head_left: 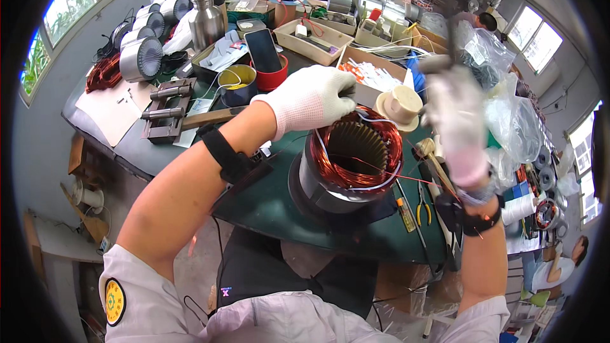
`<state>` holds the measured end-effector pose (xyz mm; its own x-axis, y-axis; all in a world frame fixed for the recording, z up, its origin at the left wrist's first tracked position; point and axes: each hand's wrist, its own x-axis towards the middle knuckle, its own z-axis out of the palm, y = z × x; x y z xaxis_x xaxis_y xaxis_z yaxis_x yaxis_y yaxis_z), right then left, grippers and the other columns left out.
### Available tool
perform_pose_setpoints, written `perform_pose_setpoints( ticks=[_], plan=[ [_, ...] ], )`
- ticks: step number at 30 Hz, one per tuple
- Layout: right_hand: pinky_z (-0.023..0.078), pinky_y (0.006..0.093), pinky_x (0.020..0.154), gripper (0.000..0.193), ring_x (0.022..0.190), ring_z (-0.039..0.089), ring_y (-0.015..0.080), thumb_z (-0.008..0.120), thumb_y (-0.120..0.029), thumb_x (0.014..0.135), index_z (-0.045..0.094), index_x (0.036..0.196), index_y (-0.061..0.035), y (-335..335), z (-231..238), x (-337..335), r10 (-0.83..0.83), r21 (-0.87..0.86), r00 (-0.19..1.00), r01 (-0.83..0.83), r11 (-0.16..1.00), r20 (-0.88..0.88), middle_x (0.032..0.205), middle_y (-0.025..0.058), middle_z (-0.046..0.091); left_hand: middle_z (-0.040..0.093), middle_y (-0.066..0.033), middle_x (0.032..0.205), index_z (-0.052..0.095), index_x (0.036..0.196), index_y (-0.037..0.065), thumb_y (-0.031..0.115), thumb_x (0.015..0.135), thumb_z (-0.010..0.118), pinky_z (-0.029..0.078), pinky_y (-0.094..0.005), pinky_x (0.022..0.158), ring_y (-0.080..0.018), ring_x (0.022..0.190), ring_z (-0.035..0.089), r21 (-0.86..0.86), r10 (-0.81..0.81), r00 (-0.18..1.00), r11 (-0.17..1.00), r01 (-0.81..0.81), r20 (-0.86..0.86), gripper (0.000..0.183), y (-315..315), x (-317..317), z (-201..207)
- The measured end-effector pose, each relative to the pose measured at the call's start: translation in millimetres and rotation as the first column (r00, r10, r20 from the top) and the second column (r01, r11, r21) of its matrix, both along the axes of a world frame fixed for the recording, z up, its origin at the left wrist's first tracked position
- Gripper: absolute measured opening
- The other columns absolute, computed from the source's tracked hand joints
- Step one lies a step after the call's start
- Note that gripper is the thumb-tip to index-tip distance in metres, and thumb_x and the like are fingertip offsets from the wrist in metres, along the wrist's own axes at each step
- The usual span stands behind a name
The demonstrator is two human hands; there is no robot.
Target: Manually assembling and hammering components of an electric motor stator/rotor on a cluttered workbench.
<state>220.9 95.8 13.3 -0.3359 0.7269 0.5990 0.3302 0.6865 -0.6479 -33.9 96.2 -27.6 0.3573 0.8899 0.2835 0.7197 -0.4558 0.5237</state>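
A motor stator (309, 181) stands upright on the green table, its grey metal shell topped by a ring of copper windings (330, 165) with slots inside. At its far left rim is my left hand (321, 96), in a white knit glove, with curled fingers; whatever they hold is hidden. My right hand (454, 111), also gloved and smeared by motion, is raised to the right of the stator. It grips a blurred dark hammer-like tool (450, 19). A red wire (413, 179) sticks out from the windings. A wooden mallet (435, 162) lies beside the stator.
Yellow-handled pliers (423, 208) and a long thin rod (414, 228) lie near the front edge. Behind stand a cream spool (400, 105), a box of white and orange pieces (372, 76), a phone (262, 51) and a metal flask (206, 22). Two people are at the right.
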Motion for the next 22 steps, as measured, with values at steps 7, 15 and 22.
perform_pose_setpoints(
  ticks=[7,15,22],
  plan=[
    [0.051,0.0453,0.077,0.023,0.083,0.066,0.0378,0.076,-0.025,0.092,0.073,0.095,-0.0023,34,-38,-28,-0.085,0.127,0.791,0.009,0.992,0.606,0.089,0.0208,0.068,0.076,-0.0196,0.110,0.077,0.118,0.009,0.034,0.097,0.069,0.057,-0.0442,0.095,-0.0401,0.105,0.071,0.113,0.053,0.984,0.993,-0.034,-0.173,0.033,0,-4,-9],
    [0.055,0.0509,0.078,0.033,0.086,0.072,0.0407,0.073,-0.039,0.095,0.074,0.089,-0.0060,43,-57,-37,-0.097,0.245,0.861,-0.033,0.969,0.499,0.085,0.0211,0.072,0.073,-0.0115,0.122,0.071,0.132,0.005,0.014,0.102,0.066,0.056,-0.0359,0.101,-0.0266,0.115,0.070,-0.404,0.023,0.993,0.912,-0.068,-0.115,0.032,10,-18,2],
    [0.056,0.0495,0.092,0.041,0.103,0.072,0.0360,0.071,-0.047,0.096,0.077,0.106,-0.0072,40,-59,-41,-0.179,0.249,0.819,0.046,0.967,0.546,0.107,0.0178,0.075,0.063,-0.0218,0.138,0.070,0.142,0.017,0.028,0.110,0.059,0.052,-0.0380,0.109,-0.0323,0.121,0.065,-0.334,0.047,0.956,0.931,-0.148,-0.291,0.036,-14,-7,17]
  ],
)
